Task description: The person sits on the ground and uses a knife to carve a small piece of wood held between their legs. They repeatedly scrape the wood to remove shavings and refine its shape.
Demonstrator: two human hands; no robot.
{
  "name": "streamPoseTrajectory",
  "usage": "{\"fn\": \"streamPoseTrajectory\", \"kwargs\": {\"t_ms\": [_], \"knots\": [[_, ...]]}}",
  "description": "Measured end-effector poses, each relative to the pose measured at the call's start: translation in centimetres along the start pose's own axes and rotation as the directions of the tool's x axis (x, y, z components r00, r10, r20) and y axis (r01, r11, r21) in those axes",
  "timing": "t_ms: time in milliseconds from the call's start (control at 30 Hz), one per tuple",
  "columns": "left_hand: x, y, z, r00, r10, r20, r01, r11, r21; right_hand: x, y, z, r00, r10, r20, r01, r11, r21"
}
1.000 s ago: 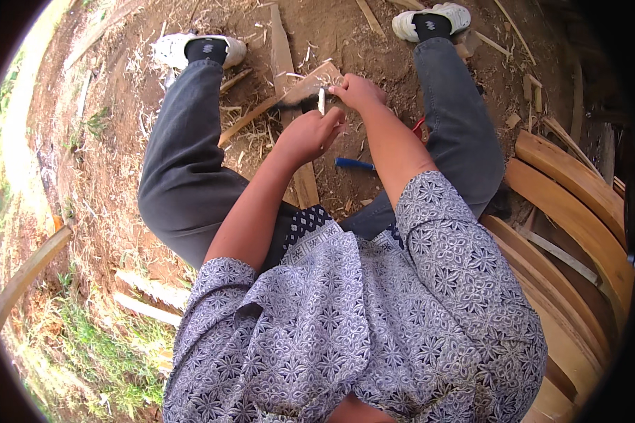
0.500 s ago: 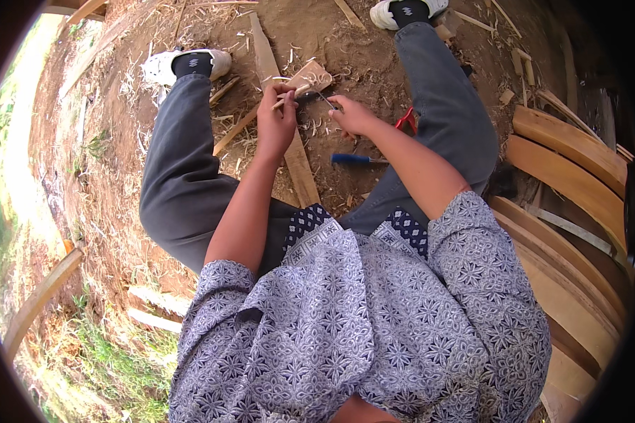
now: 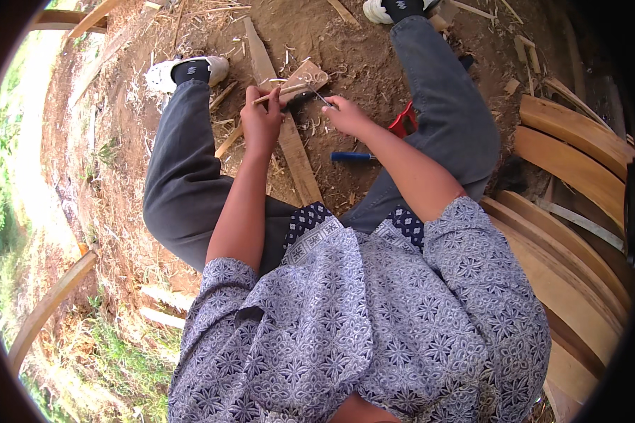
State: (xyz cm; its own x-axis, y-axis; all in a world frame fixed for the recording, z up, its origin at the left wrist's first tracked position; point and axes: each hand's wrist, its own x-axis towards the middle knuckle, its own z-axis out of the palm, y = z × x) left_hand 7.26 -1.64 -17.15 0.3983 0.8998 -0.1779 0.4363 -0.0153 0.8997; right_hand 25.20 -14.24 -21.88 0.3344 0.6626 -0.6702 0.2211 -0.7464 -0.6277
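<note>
My left hand [image 3: 261, 121] is closed around a thin pale wooden stick [image 3: 293, 89], whose far end points right over a small wooden block [image 3: 309, 72]. To its right, my right hand [image 3: 346, 117] grips a knife [image 3: 320, 97] with a slim dark blade. The blade's tip lies close to the stick's end; whether they touch is too small to tell. A dark object [image 3: 302, 97] sits beside the block, partly hidden. Under my left hand runs a long flat board [image 3: 298, 158] on the ground.
A blue-handled tool [image 3: 353, 156] lies between my legs, with a red handle [image 3: 404, 121] near my right knee. Curved planks [image 3: 571, 158] are stacked at the right. Wood shavings and offcuts litter the dirt. A curved piece of wood [image 3: 53, 303] stands at the lower left.
My left hand has shifted left and slightly down with the stick, away from the right hand. The right hand, holding the knife, has moved only a little. The whole view has shifted slightly.
</note>
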Motion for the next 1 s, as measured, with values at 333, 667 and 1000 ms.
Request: {"fn": "streamPoseTrajectory", "kwargs": {"t_ms": [333,667,1000], "knots": [[0.2,0.7,0.2,0.982,0.188,-0.006,-0.185,0.971,0.153,-1.9,-2.9,2.4,0.969,-0.126,-0.213,0.104,0.989,-0.109],[0.3,1.1,-0.5,0.981,0.188,0.044,-0.193,0.962,0.191,1.7,-0.3,1.2,0.989,-0.028,-0.144,-0.003,0.978,-0.21],[0.0,0.4,-1.1,0.977,0.205,0.052,-0.211,0.966,0.152,1.0,-2.1,2.7,0.948,-0.228,-0.221,0.246,0.968,0.057]]}}
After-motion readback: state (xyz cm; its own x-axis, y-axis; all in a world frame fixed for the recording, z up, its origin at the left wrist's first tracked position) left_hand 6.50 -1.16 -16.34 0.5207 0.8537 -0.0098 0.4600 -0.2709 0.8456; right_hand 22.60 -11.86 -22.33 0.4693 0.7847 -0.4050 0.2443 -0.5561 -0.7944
